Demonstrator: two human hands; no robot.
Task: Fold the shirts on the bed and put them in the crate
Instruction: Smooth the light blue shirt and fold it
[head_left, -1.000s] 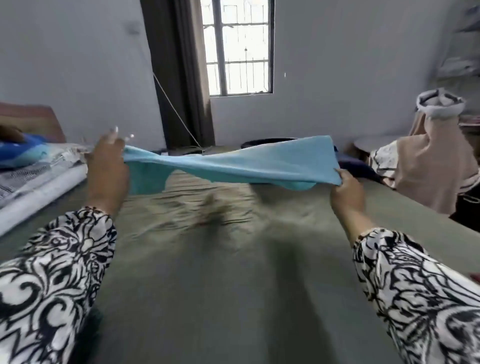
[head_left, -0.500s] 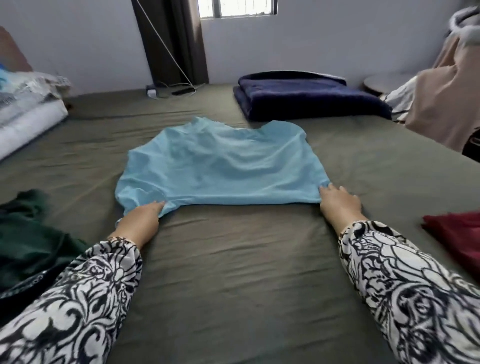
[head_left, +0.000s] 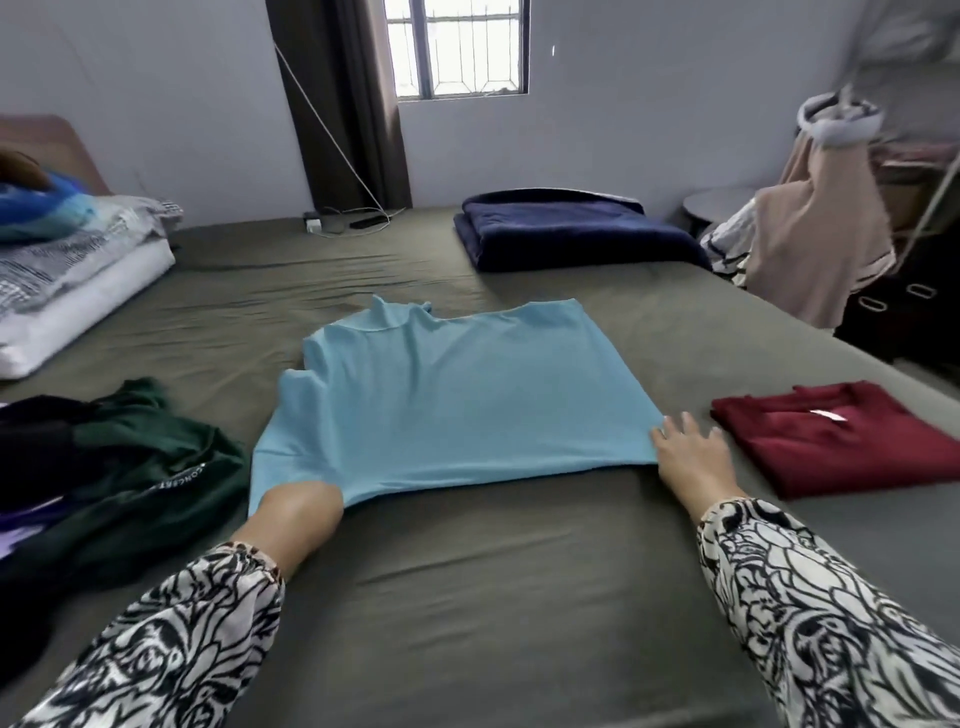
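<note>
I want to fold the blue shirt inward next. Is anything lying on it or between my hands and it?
Nothing visible. The light blue shirt lies spread on the bed with nothing on top; the left hand and right hand are already at its near corners.

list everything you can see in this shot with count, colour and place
light blue shirt: 1, light blue, spread flat mid-bed
red shirt: 1, dark red, folded, right side of bed
clothes pile: 1 heap, dark green and black, left side of bed
blanket: 1, navy, folded, far end of bed
bed: 1, olive sheet
bedding stack: 1, white, grey and blue, far left
curtain: 1, dark brown, beside window
window: 1, barred, back wall
hanging garment: 1, beige, far right
left hand: 1, fingers hidden under the shirt's near left corner
right hand: 1, fingers spread, at the shirt's near right corner
</note>
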